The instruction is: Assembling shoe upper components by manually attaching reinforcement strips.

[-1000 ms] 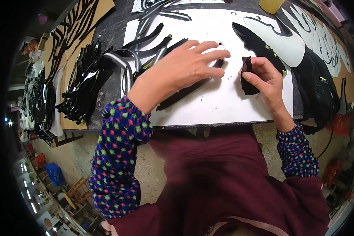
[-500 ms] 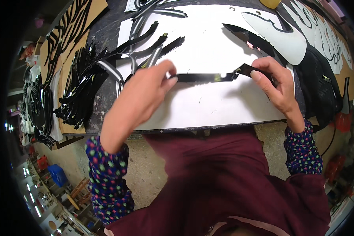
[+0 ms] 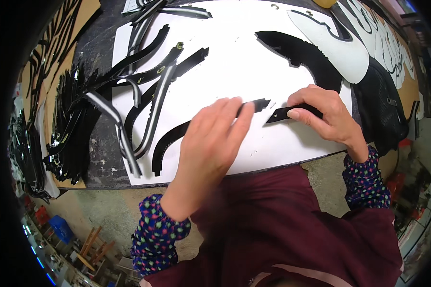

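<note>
One white sheet [image 3: 234, 57] covered the middle of the dark table [image 3: 103, 165], whose top was worn and marked with pale scuffs. Near the sheet's front part, the left hand [image 3: 213, 136] lay across a black strip [image 3: 170, 138]; its fingers were nearly straight and close together, with the thumb a little apart. Whether it gripped the strip or only rested on it, I cannot tell. The strip showed on both sides of this hand, curving toward the front edge at its left end. The right hand [image 3: 325, 112] was closed, with thumb and bent fingers pinching a black piece [image 3: 280, 115], whose tip pointed left, just beside the strip's right end but apart from it.

Behind the right hand lay a curved black panel [image 3: 316, 57], and next to it a white template [image 3: 330, 48]. At the sheet's left part, several black bands [image 3: 155, 43] and grey-striped bands [image 3: 160, 100] crossed one another. Farther left was a thick, shiny black heap [image 3: 64, 158], and cardboard [image 3: 88, 14] carried thin dark strips. On the right side a black mesh bag [image 3: 380, 105] hung partly over the table edge.

Below, the floor [image 3: 110, 208] was speckled and greyish. At the lower left of the room stood a blue box [image 3: 61, 228] and a wooden stool [image 3: 91, 246], both bent by the lens.
</note>
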### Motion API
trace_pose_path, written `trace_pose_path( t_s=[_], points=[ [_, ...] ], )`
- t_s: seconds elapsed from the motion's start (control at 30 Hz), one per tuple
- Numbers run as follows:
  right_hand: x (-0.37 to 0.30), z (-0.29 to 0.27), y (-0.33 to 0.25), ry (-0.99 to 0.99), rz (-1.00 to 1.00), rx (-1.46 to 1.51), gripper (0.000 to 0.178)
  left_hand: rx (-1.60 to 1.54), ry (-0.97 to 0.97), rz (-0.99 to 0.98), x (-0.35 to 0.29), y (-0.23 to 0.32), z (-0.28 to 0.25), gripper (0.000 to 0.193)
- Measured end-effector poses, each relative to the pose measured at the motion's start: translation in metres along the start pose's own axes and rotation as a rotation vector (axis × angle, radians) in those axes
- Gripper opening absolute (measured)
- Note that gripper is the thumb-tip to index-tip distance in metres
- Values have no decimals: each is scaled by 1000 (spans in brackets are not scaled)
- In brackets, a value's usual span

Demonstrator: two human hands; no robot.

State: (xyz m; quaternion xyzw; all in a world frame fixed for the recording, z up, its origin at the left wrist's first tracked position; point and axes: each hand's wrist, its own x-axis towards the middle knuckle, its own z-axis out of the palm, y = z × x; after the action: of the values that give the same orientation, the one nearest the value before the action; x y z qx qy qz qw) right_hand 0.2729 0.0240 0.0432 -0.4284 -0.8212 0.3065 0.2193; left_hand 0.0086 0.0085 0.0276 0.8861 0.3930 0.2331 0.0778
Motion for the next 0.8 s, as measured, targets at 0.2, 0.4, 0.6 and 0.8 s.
trace_pose_path(
  t_s=[0.2,0.4,0.6,0.8],
  points=[
    [4,5,-2,19,-57,-78,14,-49,9,174,0,-19,8,40],
    [13,10,-13,-64,2,-32,10,-63,6,217,-9,-26,4,32],
    [14,14,-15,-17,47,-53,17,-50,23,209,-7,-23,4,32],
    [14,14,-17,1,109,-62,17,-53,44,228,-5,-23,8,31]
  ],
)
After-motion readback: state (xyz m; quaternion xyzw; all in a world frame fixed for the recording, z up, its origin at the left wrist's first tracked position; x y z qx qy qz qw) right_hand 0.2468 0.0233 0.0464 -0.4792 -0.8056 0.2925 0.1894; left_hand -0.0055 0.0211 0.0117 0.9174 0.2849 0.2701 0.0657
